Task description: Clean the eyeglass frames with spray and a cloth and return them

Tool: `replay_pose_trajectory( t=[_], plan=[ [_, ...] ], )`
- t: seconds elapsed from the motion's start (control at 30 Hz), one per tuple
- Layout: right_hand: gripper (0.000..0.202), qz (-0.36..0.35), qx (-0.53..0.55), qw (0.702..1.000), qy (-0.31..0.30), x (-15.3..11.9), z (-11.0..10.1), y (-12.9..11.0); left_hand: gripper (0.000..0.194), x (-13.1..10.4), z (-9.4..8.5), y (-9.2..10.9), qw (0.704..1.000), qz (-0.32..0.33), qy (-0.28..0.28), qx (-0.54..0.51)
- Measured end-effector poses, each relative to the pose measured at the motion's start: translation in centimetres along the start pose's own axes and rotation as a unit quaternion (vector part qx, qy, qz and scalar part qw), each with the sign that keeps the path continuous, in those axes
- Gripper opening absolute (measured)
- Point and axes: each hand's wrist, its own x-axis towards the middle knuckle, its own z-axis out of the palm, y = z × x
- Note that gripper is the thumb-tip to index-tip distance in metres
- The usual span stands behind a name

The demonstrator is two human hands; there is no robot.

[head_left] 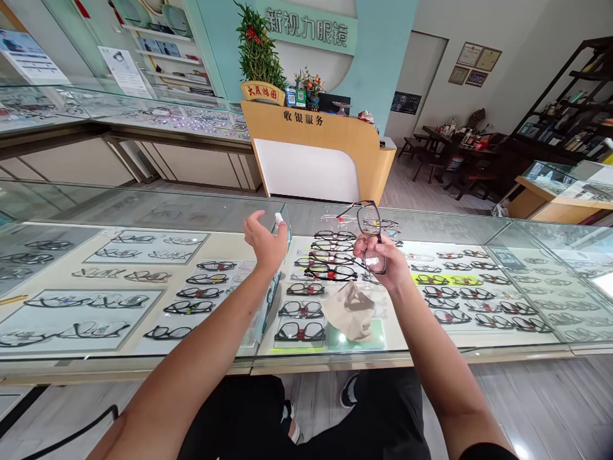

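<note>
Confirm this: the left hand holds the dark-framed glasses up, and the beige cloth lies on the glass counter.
Wrong hand: in the head view, the right hand holds the dark-framed glasses up. The beige cloth lies on the glass counter.

The counter (297, 362) had a smooth, glossy glass top. The cloth (351, 311) on it looked soft, matt and creased. The desk (368, 137) showed smooth, pale wood with a glossy white panel (306, 172); the floor (550, 390) had a grained, slightly shiny finish.
</note>
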Motion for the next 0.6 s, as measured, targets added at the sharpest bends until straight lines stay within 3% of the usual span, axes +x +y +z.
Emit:
replay_pose_trajectory(
  t=[0.1, 0.2, 0.37, 0.6],
  plan=[
    [0.027, -0.024, -0.015, 1.000, -0.007, 0.1, -0.1, 0.0, 0.031, -2.0, -1.4, 3.4, 0.987, 0.156, -0.003, -0.039],
    [0.022, -0.051, -0.092, 0.994, -0.015, 0.2, -0.1, 0.1, 0.005, -5.1, -2.7, 6.6, 0.947, 0.292, -0.099, -0.089],
    [0.021, -0.078, -0.213, 0.973, -0.052, 0.1, 0.5, 0.6, 0.007, -8.3, -3.5, 9.1, 0.925, 0.284, -0.219, -0.127],
    [0.023, -0.092, -0.261, 0.958, -0.077, -0.1, 1.0, 1.5, 0.009, -7.9, -3.2, 9.1, 0.930, 0.232, -0.250, -0.136]
  ],
)
